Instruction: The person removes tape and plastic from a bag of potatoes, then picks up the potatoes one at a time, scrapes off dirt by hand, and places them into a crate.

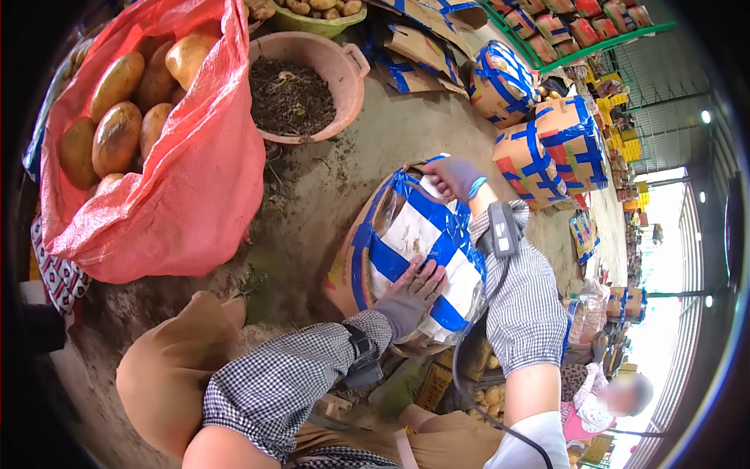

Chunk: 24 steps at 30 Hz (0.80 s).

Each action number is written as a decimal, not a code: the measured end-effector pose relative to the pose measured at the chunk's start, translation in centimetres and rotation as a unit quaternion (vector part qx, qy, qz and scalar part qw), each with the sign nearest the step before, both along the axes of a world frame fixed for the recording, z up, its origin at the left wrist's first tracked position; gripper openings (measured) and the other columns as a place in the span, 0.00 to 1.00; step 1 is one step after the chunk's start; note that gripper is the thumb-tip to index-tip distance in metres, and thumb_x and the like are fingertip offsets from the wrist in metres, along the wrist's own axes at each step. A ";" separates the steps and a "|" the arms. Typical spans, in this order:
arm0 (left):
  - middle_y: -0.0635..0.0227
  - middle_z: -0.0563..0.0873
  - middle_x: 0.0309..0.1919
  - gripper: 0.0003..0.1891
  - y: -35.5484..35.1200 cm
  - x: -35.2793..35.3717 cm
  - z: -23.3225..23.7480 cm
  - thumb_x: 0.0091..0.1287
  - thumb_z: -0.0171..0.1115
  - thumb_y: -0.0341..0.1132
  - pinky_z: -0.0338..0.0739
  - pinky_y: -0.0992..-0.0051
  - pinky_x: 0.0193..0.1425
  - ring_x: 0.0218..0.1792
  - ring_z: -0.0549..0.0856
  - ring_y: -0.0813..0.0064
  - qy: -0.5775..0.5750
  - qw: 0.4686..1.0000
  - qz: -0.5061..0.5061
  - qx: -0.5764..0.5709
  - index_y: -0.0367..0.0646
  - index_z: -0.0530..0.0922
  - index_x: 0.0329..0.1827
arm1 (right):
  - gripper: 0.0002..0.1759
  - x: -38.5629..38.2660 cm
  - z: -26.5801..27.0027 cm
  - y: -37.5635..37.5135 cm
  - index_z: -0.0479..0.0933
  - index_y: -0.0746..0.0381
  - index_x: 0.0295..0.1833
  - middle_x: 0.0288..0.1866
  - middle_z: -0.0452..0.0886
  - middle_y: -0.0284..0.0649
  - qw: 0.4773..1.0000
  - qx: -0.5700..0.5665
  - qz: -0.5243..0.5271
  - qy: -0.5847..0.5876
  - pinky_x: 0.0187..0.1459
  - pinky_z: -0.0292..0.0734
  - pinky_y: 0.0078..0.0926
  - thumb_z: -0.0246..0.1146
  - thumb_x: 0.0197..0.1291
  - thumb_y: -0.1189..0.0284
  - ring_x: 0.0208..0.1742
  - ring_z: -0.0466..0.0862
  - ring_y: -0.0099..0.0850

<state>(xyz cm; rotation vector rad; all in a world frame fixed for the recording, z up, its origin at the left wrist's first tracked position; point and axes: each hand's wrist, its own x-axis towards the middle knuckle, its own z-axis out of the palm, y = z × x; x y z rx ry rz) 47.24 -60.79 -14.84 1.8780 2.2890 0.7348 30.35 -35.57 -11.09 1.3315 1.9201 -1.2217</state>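
Taped box (pixel 406 234) sits on the dirty concrete floor (pixel 312 184) right in front of the person, mid-view: brown cardboard sides, top crossed by blue tape bands with white patches between, some dirt specks on one patch. Both hands are in thin greyish gloves, checked sleeves on both forearms. Left hand (pixel 410 298) is open, palm down, fingers spread flat on the box top at the side nearer the body. Right hand (pixel 453 180) is at the far edge of the top, fingers partly curled beside a white patch; can't tell if it's gripping anything. Dark strap with a device on each forearm, cable running down from the right one. Pink sack (pixel 187 184) of large potatoes (pixel 117 138) stands open to the left, well apart from the box. Just beside the sack, pink basin (pixel 349 90) holds dark soil and bits of root; green basin (pixel 316 25) of smaller potatoes is beyond it. Flattened cardboard (pixel 414 59) lies past the basins. More blue-taped boxes (pixel 574 144) stand to the right. Loose potatoes (pixel 491 397) are below the box, near the person's legs. Another person (pixel 598 402) is at lower right, well apart from both hands.
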 end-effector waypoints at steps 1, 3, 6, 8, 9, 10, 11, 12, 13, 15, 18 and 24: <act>0.55 0.57 0.75 0.34 0.2 0.1 -0.1 0.68 0.49 0.44 0.34 0.49 0.80 0.78 0.51 0.55 -0.005 1.000 0.001 0.002 0.38 0.57 0.75 | 0.13 0.0 0.9 -2.4 0.80 0.62 0.30 0.24 0.82 0.37 0.998 0.025 0.056 0.003 0.23 0.74 0.33 0.64 0.60 0.64 0.26 0.83 0.29; 0.57 0.57 0.76 0.33 0.2 0.2 -0.6 0.69 0.49 0.44 0.33 0.50 0.81 0.78 0.50 0.57 -0.015 1.000 0.003 0.020 0.39 0.57 0.75 | 0.10 -0.1 2.4 -4.5 0.82 0.63 0.32 0.26 0.84 0.41 0.973 0.123 0.194 0.025 0.27 0.78 0.35 0.64 0.58 0.67 0.29 0.85 0.35; 0.59 0.57 0.76 0.33 0.2 0.1 -0.8 0.69 0.49 0.44 0.33 0.51 0.81 0.78 0.51 0.58 -0.016 0.999 0.011 0.036 0.39 0.57 0.75 | 0.10 0.2 1.8 -3.7 0.86 0.61 0.38 0.38 0.86 0.48 0.538 0.430 0.725 0.008 0.44 0.82 0.37 0.61 0.55 0.70 0.40 0.87 0.44; 0.59 0.58 0.76 0.32 0.5 0.5 -1.2 0.69 0.48 0.44 0.33 0.50 0.81 0.78 0.52 0.58 -0.022 0.998 0.026 0.061 0.39 0.58 0.75 | 0.10 0.4 2.8 -5.1 0.86 0.60 0.38 0.38 0.86 0.47 0.523 0.430 0.736 -0.013 0.44 0.82 0.36 0.60 0.56 0.71 0.40 0.87 0.44; 0.59 0.58 0.76 0.32 0.3 0.6 -1.0 0.69 0.48 0.44 0.33 0.50 0.81 0.78 0.52 0.58 -0.027 0.997 0.023 0.061 0.39 0.58 0.75 | 0.11 1.0 2.7 -5.4 0.86 0.60 0.38 0.38 0.86 0.47 0.520 0.425 0.740 -0.037 0.44 0.82 0.36 0.58 0.57 0.73 0.39 0.87 0.43; 0.59 0.58 0.76 0.32 0.4 0.5 -0.8 0.70 0.48 0.44 0.33 0.50 0.81 0.78 0.52 0.59 -0.012 0.999 0.016 0.042 0.39 0.57 0.75 | 0.11 1.2 2.0 -5.9 0.86 0.62 0.38 0.37 0.86 0.49 0.565 0.435 0.701 0.006 0.43 0.82 0.36 0.58 0.55 0.74 0.39 0.87 0.44; 0.59 0.58 0.75 0.32 0.4 0.3 -0.5 0.70 0.47 0.44 0.33 0.50 0.81 0.77 0.53 0.59 0.007 1.000 0.010 0.024 0.39 0.57 0.75 | 0.11 1.5 1.4 -6.4 0.86 0.62 0.38 0.37 0.86 0.49 0.568 0.434 0.699 0.003 0.43 0.82 0.36 0.58 0.55 0.74 0.39 0.87 0.44; 0.59 0.54 0.77 0.30 0.2 0.2 -0.1 0.72 0.37 0.38 0.30 0.49 0.80 0.79 0.48 0.59 -0.025 1.000 -0.014 -0.005 0.37 0.52 0.77 | 0.11 1.6 1.0 -7.6 0.86 0.63 0.38 0.37 0.86 0.50 0.559 0.434 0.706 -0.010 0.43 0.82 0.36 0.58 0.55 0.74 0.39 0.87 0.44; 0.59 0.54 0.77 0.30 0.0 -0.1 0.5 0.72 0.37 0.38 0.30 0.49 0.80 0.79 0.48 0.59 -0.024 1.000 -0.016 -0.006 0.37 0.52 0.77 | 0.11 1.6 0.7 -8.5 0.85 0.65 0.37 0.37 0.85 0.51 0.550 0.434 0.714 -0.022 0.43 0.82 0.36 0.58 0.55 0.74 0.38 0.87 0.45; 0.59 0.54 0.78 0.30 -0.5 -0.5 1.2 0.72 0.37 0.38 0.29 0.49 0.80 0.79 0.48 0.59 -0.004 0.996 -0.050 -0.076 0.36 0.52 0.76 | 0.12 2.1 0.4 -9.4 0.85 0.66 0.37 0.37 0.85 0.53 0.576 0.451 0.681 0.001 0.42 0.82 0.37 0.56 0.56 0.74 0.39 0.87 0.45; 0.60 0.53 0.78 0.30 -0.2 -0.3 0.9 0.71 0.38 0.37 0.30 0.50 0.80 0.79 0.48 0.59 -0.031 0.998 -0.036 -0.044 0.38 0.53 0.77 | 0.13 3.7 1.9 -10.9 0.84 0.67 0.39 0.40 0.84 0.56 0.586 0.451 0.673 0.016 0.44 0.81 0.37 0.54 0.58 0.75 0.42 0.86 0.47; 0.54 0.72 0.68 0.26 6.8 6.5 -11.7 0.73 0.42 0.43 0.54 0.61 0.76 0.68 0.71 0.61 -0.704 0.622 0.023 0.341 0.38 0.67 0.69 | 0.14 7.9 1.3 -18.5 0.84 0.65 0.40 0.42 0.85 0.53 0.823 0.346 0.450 0.036 0.45 0.80 0.39 0.53 0.61 0.71 0.45 0.86 0.46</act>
